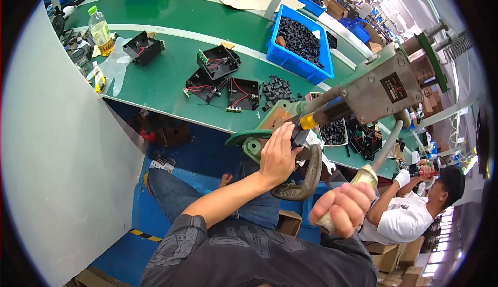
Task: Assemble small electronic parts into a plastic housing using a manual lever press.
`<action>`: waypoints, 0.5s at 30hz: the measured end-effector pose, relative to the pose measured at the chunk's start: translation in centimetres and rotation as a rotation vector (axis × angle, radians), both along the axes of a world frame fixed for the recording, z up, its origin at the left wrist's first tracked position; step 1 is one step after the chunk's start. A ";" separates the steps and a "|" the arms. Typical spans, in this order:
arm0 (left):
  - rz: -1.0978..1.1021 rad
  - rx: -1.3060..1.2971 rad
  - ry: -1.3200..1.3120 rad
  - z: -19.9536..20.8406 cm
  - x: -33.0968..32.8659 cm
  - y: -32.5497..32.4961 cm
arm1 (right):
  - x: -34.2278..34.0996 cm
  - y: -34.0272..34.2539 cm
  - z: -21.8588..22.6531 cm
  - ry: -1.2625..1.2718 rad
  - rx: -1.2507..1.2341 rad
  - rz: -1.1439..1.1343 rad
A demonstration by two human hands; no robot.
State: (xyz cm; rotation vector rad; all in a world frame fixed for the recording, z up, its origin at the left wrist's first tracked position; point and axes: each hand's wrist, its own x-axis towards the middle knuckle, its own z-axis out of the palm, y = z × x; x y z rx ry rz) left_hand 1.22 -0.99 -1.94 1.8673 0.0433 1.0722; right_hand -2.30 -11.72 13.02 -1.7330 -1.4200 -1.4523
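My right hand (346, 209) is closed round the tape-wrapped grip of a metal lever (388, 144). The lever comes from a grey-green hand press (381, 87), whose ram has a yellow band (308, 121) near its lower end. Under the ram, my left hand (279, 154) steadies a black plastic housing (300, 135) on the press base, fingers closed along its side; much of the housing is hidden. A metal C-clamp (313, 175) sits at the table's edge just right of my left hand. Loose small black parts (277, 90) are heaped on the table beyond the press.
Several open black boxes with red wires (220, 61) lie on the green table (171, 87). A blue bin (300, 68) of black parts stands behind. A drink bottle (101, 32) and a clear glove (120, 64) are at left. At right, a co-worker (402, 217) sits wearing white gloves.
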 end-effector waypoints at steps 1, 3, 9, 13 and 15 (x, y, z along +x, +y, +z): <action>0.003 0.003 0.000 0.1 0.0 0.0 | 0.2 -0.2 -0.6 -0.033 -0.013 -0.007; -0.011 0.012 -0.008 0.2 0.1 -0.1 | 0.0 -0.4 -0.4 -0.042 -0.031 -0.035; -0.016 -0.014 0.023 -0.1 0.1 0.1 | 0.2 -0.6 9.3 0.362 0.185 -0.273; -0.082 -0.034 -0.035 0.4 0.9 -0.5 | 11.0 -4.0 23.8 0.604 0.477 0.195; -0.079 -0.032 -0.029 0.9 0.9 0.5 | 16.0 -6.2 24.9 0.906 0.438 0.482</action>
